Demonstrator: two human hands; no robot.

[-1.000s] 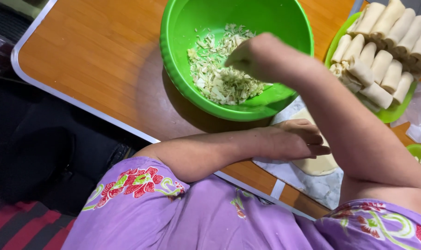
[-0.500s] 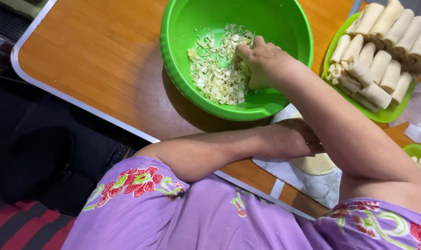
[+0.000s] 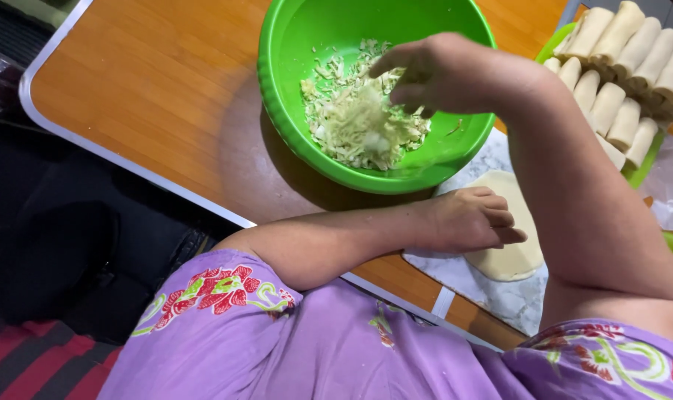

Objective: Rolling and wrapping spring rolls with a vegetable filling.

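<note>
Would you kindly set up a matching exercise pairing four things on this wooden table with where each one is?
Things:
1. shredded pale cabbage
2. flat round sheet of pale dough
3. rolled pale dough rolls
4. left hand

Places:
A. stacked in rows on the green plate at the right
B. inside the round green plastic bowl
C. resting on the dough sheet's edge
D. lying on the white marbled board

Pairs: 1-B, 2-D, 3-A, 4-C
</note>
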